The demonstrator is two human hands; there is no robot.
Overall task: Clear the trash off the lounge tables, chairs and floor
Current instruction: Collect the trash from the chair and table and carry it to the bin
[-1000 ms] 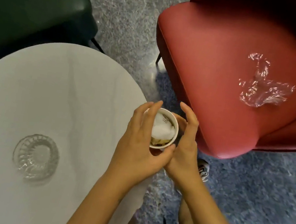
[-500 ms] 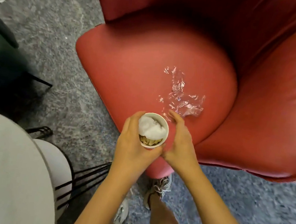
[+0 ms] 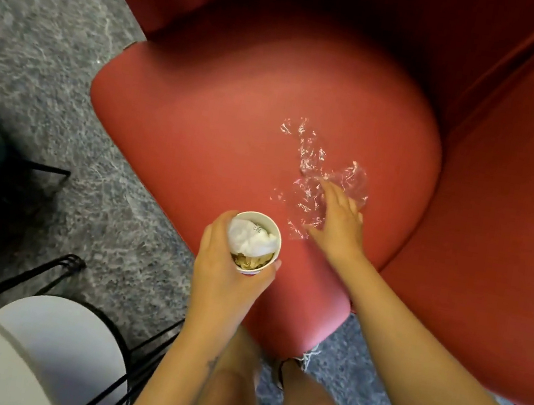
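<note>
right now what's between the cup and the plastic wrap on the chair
Only a short strip of bare red seat separates the cup from the plastic wrap, per the head view.

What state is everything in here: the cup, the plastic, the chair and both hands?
White paper cup, upright, stuffed with crumpled white tissue and brownish scraps.
Left hand, gripping the cup's side.
Crumpled clear plastic wrap, lying on the seat, not yet lifted.
Right hand, fingers straight and spread, touching the wrap.
Red padded armchair, unoccupied, wrap on its seat.
</note>
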